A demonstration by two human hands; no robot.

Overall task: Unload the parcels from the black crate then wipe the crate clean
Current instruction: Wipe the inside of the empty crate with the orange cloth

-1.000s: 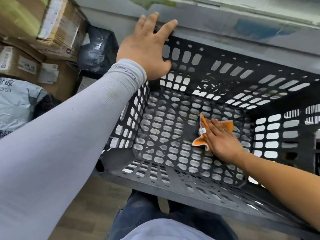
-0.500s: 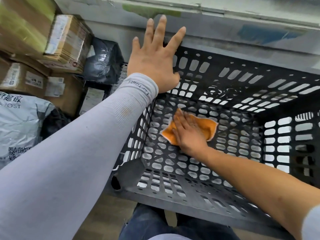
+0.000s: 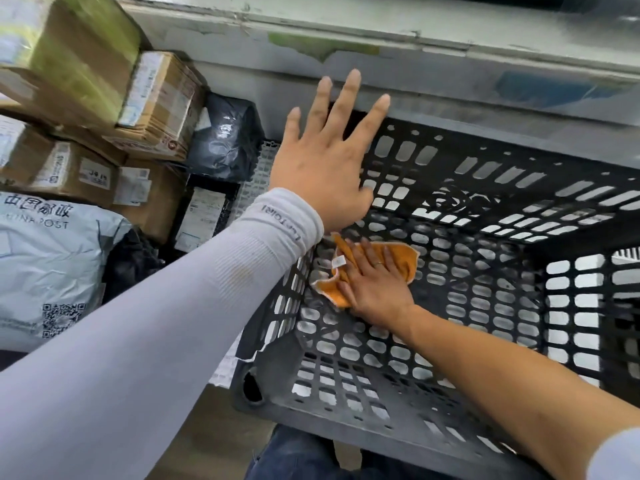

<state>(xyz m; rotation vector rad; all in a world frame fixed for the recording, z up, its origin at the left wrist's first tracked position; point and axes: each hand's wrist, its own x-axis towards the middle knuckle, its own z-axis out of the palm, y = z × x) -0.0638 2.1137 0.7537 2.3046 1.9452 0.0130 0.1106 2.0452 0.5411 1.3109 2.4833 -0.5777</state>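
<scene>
The black perforated crate fills the middle and right of the view and holds no parcels. Inside it, my right hand presses an orange cloth flat against the floor near the left wall, fingers straight. My left hand lies over the crate's far left corner with fingers spread and straight, palm on the rim. Its arm wears a pale grey sleeve. Unloaded parcels are stacked to the left: cardboard boxes, a black bag and a grey mail bag.
A worn grey ledge runs along the far side of the crate. My legs in dark jeans show below the crate's near rim. A white slotted panel sits between the crate and the parcels.
My right hand has slid the orange cloth leftward across the crate floor toward the left wall. My left hand has stayed on the far left corner, its fingers spreading wider.
</scene>
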